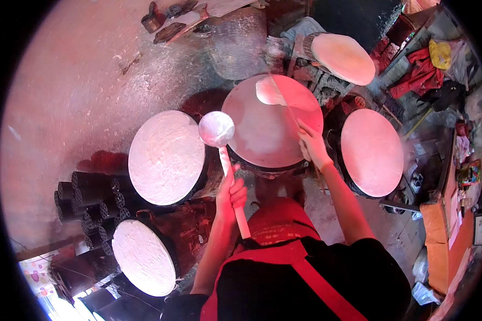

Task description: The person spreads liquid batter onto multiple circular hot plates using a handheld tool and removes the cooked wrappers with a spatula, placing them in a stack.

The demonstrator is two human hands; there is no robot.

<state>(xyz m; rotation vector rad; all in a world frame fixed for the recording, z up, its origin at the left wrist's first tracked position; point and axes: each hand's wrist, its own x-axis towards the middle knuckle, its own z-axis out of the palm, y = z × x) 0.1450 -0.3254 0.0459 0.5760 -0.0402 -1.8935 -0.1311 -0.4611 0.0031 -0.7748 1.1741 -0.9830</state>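
My left hand is closed round the pale handle of a ladle, its round metal bowl held up near the left rim of the middle griddle. My right hand grips a long thin stick-like spreader that slants over the same griddle; blur hides the shape of its far end. On the round flat griddle a bright white patch of batter lies toward the far side, beside the spreader. The rest of the griddle's surface looks grey-pink under red light.
Pale-covered round griddles stand at left, lower left, right and far right. Black cylindrical coal briquettes are stacked at the left. An orange-sided table and piled cloths and bags line the right.
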